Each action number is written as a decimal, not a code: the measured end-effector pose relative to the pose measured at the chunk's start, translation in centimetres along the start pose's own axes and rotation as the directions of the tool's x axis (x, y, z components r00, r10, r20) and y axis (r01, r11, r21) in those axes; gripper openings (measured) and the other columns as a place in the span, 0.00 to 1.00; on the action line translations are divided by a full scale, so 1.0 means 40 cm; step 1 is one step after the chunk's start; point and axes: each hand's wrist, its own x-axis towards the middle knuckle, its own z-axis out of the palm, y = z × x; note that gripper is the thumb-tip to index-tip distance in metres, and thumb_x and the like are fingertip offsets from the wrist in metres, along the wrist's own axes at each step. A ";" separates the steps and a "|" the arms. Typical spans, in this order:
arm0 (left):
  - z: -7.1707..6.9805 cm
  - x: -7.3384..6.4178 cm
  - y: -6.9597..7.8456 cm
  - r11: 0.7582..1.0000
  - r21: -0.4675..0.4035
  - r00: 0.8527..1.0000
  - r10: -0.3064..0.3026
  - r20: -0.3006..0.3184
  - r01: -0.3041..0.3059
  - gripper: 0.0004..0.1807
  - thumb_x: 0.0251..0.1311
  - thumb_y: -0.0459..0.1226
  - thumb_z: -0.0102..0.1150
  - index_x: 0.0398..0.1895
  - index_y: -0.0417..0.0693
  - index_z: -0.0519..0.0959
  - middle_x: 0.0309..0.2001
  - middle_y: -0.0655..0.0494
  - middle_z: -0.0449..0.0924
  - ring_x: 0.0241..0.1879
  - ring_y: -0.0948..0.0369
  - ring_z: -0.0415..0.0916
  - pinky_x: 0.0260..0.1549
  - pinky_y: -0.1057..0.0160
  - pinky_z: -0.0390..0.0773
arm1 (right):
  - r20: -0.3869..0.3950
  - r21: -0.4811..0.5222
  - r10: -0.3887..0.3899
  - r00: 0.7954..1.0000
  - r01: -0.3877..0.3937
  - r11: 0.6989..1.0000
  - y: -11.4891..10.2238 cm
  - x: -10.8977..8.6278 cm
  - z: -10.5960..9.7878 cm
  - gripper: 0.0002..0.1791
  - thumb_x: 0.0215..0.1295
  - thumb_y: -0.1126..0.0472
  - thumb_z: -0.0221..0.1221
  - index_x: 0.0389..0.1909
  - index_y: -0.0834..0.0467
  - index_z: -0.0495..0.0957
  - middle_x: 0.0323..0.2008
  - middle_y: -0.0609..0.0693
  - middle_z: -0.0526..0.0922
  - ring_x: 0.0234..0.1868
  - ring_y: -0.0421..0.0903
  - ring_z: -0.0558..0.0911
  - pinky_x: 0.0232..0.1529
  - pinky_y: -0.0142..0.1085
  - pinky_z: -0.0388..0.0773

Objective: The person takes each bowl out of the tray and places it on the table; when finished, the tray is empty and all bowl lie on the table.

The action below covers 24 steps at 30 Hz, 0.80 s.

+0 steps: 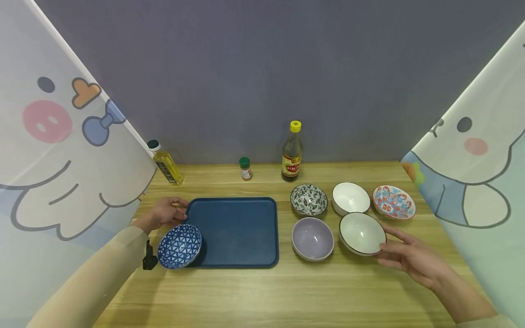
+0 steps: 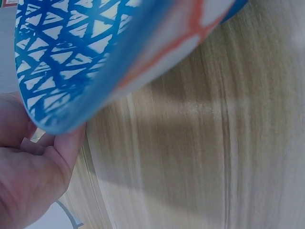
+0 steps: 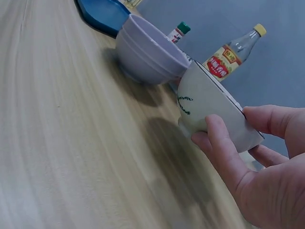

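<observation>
My left hand (image 1: 170, 211) is at the upper left corner of the dark blue tray (image 1: 242, 232), loosely curved fingers right at its rim. Close to that wrist, a blue-and-white patterned bowl (image 1: 179, 246) overlaps the tray's left edge; in the left wrist view this bowl (image 2: 71, 52) hides the fingertips. With thumb at the rim and fingers along the outside, my right hand (image 1: 410, 257) holds a white bowl with a dark rim (image 3: 214, 109), tilted over the table. Beside it stands a lilac bowl (image 1: 313, 239).
Behind are a black-and-white floral bowl (image 1: 309, 200), another white bowl (image 1: 350, 198) and a red-and-blue patterned bowl (image 1: 394, 202). Along the back wall stand an oil bottle (image 1: 168, 166), a small green-capped jar (image 1: 245, 169) and a yellow-capped sauce bottle (image 1: 292, 155).
</observation>
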 end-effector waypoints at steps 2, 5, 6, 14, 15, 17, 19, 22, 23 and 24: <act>0.000 0.001 0.001 1.000 0.003 1.000 -0.001 0.001 0.001 0.30 0.63 0.24 0.63 0.69 0.30 0.66 0.42 0.45 0.84 0.37 0.56 0.83 0.40 0.54 0.86 | 0.005 0.028 0.001 1.000 -0.001 1.000 0.008 0.001 -0.005 0.29 0.78 0.72 0.46 0.58 0.32 0.75 0.51 0.53 0.83 0.50 0.51 0.88 0.52 0.44 0.85; 0.000 0.002 0.001 1.000 0.009 1.000 0.004 0.004 -0.004 0.31 0.64 0.24 0.62 0.69 0.30 0.66 0.43 0.45 0.84 0.37 0.56 0.83 0.41 0.53 0.86 | 0.009 0.052 0.002 1.000 -0.002 0.999 0.020 0.001 -0.007 0.30 0.78 0.73 0.45 0.57 0.32 0.76 0.51 0.53 0.83 0.49 0.51 0.88 0.52 0.44 0.85; 0.000 0.002 0.001 1.000 0.011 1.000 0.004 0.003 -0.004 0.31 0.64 0.24 0.62 0.69 0.30 0.66 0.43 0.45 0.84 0.37 0.56 0.83 0.41 0.53 0.86 | 0.010 0.056 0.004 1.000 -0.004 0.998 0.024 0.001 -0.007 0.30 0.77 0.73 0.45 0.58 0.32 0.77 0.51 0.52 0.83 0.50 0.51 0.88 0.52 0.43 0.85; 0.002 0.004 0.001 1.000 0.017 1.000 0.004 -0.003 -0.004 0.30 0.64 0.24 0.62 0.69 0.30 0.66 0.45 0.42 0.83 0.38 0.56 0.83 0.41 0.53 0.86 | -0.005 0.076 0.044 0.999 -0.043 0.996 0.039 0.002 -0.013 0.29 0.78 0.72 0.47 0.56 0.31 0.77 0.52 0.52 0.81 0.51 0.52 0.87 0.53 0.46 0.84; 0.002 0.004 0.001 1.000 0.015 1.000 0.003 -0.005 -0.003 0.30 0.64 0.24 0.62 0.69 0.30 0.66 0.45 0.42 0.83 0.38 0.56 0.83 0.41 0.53 0.86 | -0.007 0.075 0.047 0.999 -0.046 0.996 0.041 0.003 -0.015 0.29 0.78 0.72 0.47 0.56 0.30 0.77 0.52 0.52 0.80 0.51 0.52 0.87 0.53 0.46 0.84; 0.002 0.004 0.002 1.000 0.014 1.000 0.004 -0.004 -0.004 0.30 0.64 0.23 0.62 0.69 0.30 0.65 0.45 0.42 0.83 0.38 0.56 0.83 0.41 0.53 0.86 | -0.011 0.069 0.050 0.999 -0.049 0.996 0.043 0.003 -0.018 0.29 0.78 0.72 0.47 0.56 0.30 0.76 0.52 0.52 0.80 0.51 0.52 0.87 0.54 0.46 0.84; 0.002 0.003 0.003 1.000 0.010 1.000 0.003 -0.002 -0.003 0.31 0.64 0.23 0.62 0.69 0.30 0.65 0.44 0.43 0.82 0.37 0.56 0.83 0.40 0.54 0.86 | -0.008 0.064 0.049 0.999 -0.049 0.997 0.045 0.003 -0.022 0.29 0.78 0.72 0.47 0.56 0.30 0.76 0.53 0.52 0.80 0.51 0.52 0.87 0.54 0.46 0.84; 0.002 -0.001 0.004 1.000 0.005 1.000 0.003 0.000 -0.003 0.31 0.64 0.23 0.62 0.69 0.29 0.65 0.42 0.45 0.83 0.37 0.56 0.83 0.41 0.53 0.86 | 0.003 0.060 0.047 0.999 -0.047 0.997 0.048 0.003 -0.027 0.29 0.78 0.71 0.47 0.57 0.30 0.75 0.53 0.52 0.80 0.51 0.52 0.87 0.54 0.47 0.84; 0.002 -0.002 0.005 1.000 0.004 1.000 0.003 0.001 -0.003 0.31 0.64 0.23 0.62 0.69 0.29 0.65 0.42 0.45 0.83 0.37 0.56 0.83 0.41 0.53 0.86 | 0.001 0.056 0.050 0.999 -0.050 0.997 0.049 0.003 -0.027 0.29 0.78 0.71 0.47 0.57 0.29 0.75 0.53 0.51 0.80 0.51 0.51 0.87 0.55 0.46 0.84; 0.002 -0.003 0.005 1.000 0.004 1.000 0.004 0.001 -0.004 0.31 0.64 0.23 0.61 0.69 0.29 0.65 0.42 0.45 0.83 0.37 0.56 0.83 0.41 0.53 0.86 | 0.000 0.052 0.052 0.999 -0.052 0.997 0.049 0.003 -0.028 0.29 0.78 0.71 0.47 0.57 0.29 0.75 0.53 0.51 0.80 0.51 0.51 0.87 0.55 0.46 0.83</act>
